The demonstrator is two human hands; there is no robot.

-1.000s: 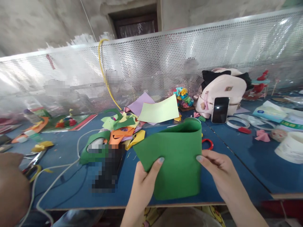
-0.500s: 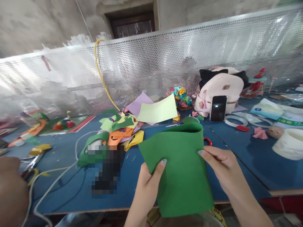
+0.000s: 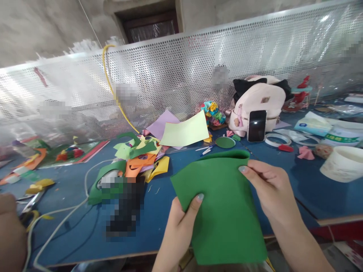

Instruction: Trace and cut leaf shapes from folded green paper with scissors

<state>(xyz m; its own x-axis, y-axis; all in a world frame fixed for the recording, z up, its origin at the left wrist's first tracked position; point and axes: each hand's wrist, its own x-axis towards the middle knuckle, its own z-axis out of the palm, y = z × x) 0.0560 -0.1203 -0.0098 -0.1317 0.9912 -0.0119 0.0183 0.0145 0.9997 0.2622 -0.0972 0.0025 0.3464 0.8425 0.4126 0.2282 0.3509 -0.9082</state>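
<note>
A large green sheet [image 3: 224, 211], folded over with a loop at its top, is held over the table's front edge. My left hand [image 3: 184, 215] pinches its left side, thumb on the near face. At the upper right edge my right hand [image 3: 263, 181] grips it between thumb and fingers. Behind the sheet lie a green disc [image 3: 225, 142] and a pen [image 3: 206, 152]. Cut paper scraps [image 3: 140, 162] in orange, green and yellow are heaped to the left. A pale green sheet [image 3: 184, 130] rests on a purple sheet [image 3: 162, 122].
A phone [image 3: 256, 126] leans on a pale backpack [image 3: 262, 100]. White tape rolls [image 3: 278, 139] and a wide roll [image 3: 344, 164] are at right. A white cable [image 3: 65, 223] and scissors [image 3: 32, 202] lie left, near another person's hand [image 3: 11, 230].
The view has shifted slightly. Both hands and the green sheet have moved a little right, and the green disc and pen behind it show more fully.
</note>
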